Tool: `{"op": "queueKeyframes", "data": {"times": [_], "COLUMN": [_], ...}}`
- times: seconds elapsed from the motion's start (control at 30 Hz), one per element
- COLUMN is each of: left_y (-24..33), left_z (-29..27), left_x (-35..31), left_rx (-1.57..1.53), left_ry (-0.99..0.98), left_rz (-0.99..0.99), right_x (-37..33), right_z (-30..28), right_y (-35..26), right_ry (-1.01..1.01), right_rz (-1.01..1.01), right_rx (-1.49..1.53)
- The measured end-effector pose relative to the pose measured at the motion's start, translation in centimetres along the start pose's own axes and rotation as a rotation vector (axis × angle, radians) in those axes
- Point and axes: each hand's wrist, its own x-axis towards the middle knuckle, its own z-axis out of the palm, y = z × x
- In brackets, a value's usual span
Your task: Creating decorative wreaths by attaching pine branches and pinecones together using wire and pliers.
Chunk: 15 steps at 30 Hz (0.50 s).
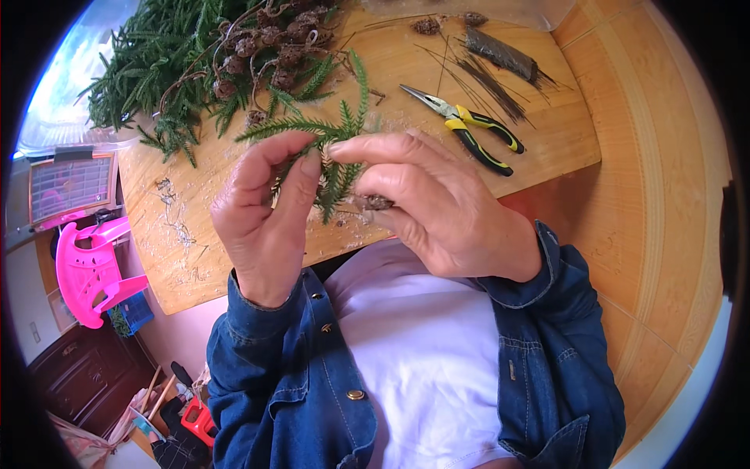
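Note:
Above the table's near part, a green artificial fir sprig (pixel 349 123) is pinched between the thumb and fingers of my left hand (pixel 266 207). Its needled shoots fan upward and hang down between my hands. My right hand (pixel 441 199) reaches in from the other side, its index finger against the middle of the sprig. A small brown pine cone (pixel 379 202) shows at that hand's lower fingers and thumb. Whether the cone is joined to the sprig is hidden by the fingers.
Needle-nose pliers (pixel 461 121) with yellow-black handles lie right of my hands. Behind them are loose thin wires (pixel 488 87), a dark wrapped bundle (pixel 504 53) and two pine cones. Green branches (pixel 160 66) and clustered pine cones (pixel 273 39) heap at the back left. A pink stool (pixel 90 270) stands left.

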Motion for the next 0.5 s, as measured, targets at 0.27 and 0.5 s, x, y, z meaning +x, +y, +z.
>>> {"op": "queueKeyframes", "data": {"times": [0.27,0.5], "left_y": [-0.57,-0.52], "left_z": [-0.37,-0.20], "left_x": [0.00,-0.07], "left_rx": [-0.496,-0.502], "left_ry": [0.005,0.026], "left_rz": [-0.113,-0.152], "right_x": [0.32,0.18], "right_z": [0.32,0.82], "right_y": [-0.68,-0.50], "right_ry": [0.002,0.024], "right_rz": [0.018,0.046], "right_rx": [0.017,0.044]}}
